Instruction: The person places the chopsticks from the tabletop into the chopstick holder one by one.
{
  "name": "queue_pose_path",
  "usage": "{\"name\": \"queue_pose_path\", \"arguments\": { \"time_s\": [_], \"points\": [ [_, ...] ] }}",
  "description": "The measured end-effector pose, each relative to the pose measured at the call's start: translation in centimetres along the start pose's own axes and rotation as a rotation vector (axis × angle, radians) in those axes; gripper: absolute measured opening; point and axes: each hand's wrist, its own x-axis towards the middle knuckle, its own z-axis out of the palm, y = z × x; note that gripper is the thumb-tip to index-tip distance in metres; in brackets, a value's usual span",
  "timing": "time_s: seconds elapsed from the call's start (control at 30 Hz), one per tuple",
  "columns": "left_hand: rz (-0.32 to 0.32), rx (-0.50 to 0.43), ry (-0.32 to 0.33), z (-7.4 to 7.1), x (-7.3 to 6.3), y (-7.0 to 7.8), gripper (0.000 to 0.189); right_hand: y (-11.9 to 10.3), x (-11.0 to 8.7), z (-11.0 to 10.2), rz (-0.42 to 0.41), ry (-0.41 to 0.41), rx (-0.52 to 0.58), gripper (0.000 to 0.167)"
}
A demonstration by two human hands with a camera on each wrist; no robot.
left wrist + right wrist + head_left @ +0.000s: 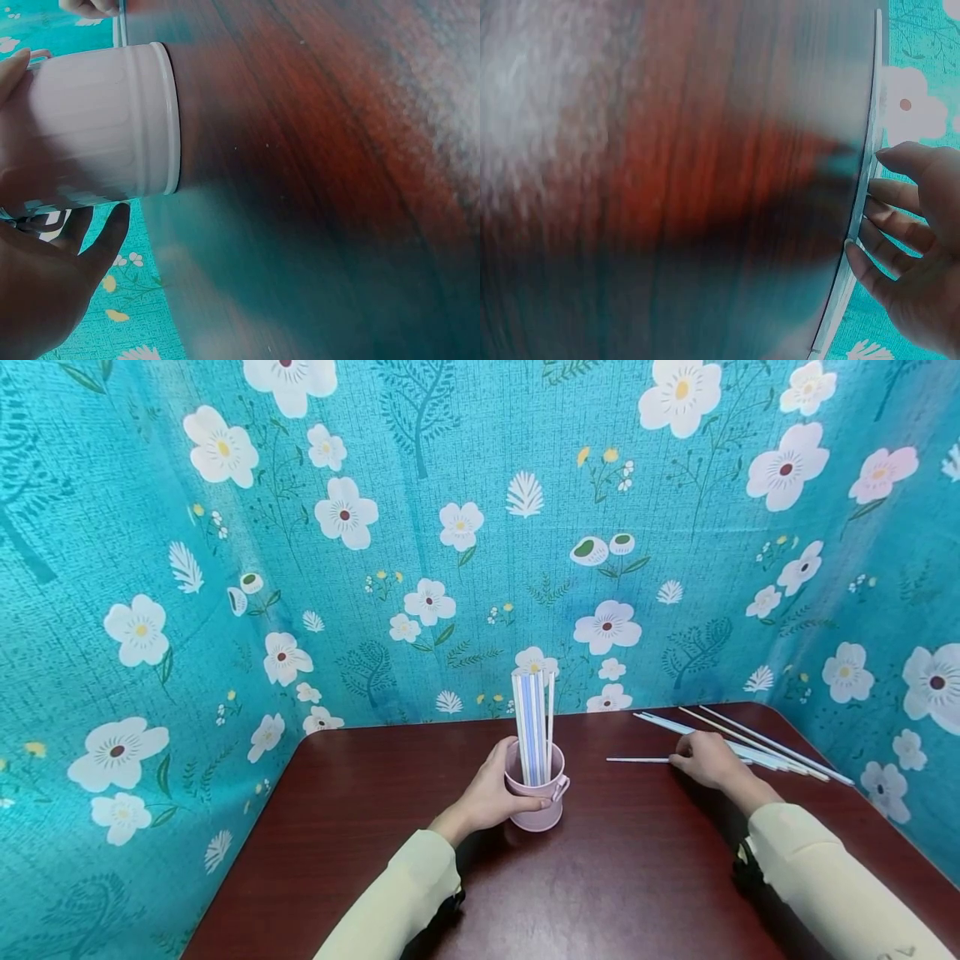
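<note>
A small pink bucket point(536, 820) stands upright on the table, a bundle of thin white and blue sticks point(531, 727) rising out of it. My left hand point(487, 789) grips the bucket's rim from the left, thumb across the near side. In the left wrist view the bucket's ribbed wall point(82, 127) fills the upper left. To the right, my right hand point(708, 760) pinches a thin pale stick point(636, 760) lying on the tabletop. The right wrist view has its fingertips along that stick point(875, 75).
Several loose sticks in pale blue, cream and white point(765, 747) lie fanned out beyond and right of my right hand. The dark reddish-brown table point(375, 843) ends against a turquoise flowered cloth point(480, 568) at the back and sides.
</note>
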Motion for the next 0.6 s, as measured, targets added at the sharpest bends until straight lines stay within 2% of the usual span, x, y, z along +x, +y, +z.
{"name": "queue_pose_path", "arguments": {
  "time_s": [0.3, 0.6],
  "points": [
    [-0.006, 0.005, -0.002, 0.0, -0.1, 0.0, 0.099, -1.3, 0.4, 0.9, -0.051, -0.006, 0.021, 0.014],
    [0.011, -0.012, 0.005, 0.2, 0.0, -0.1, 0.098, -2.5, 0.5, 1.1, -0.056, -0.026, 0.073, 0.01]
  ]
}}
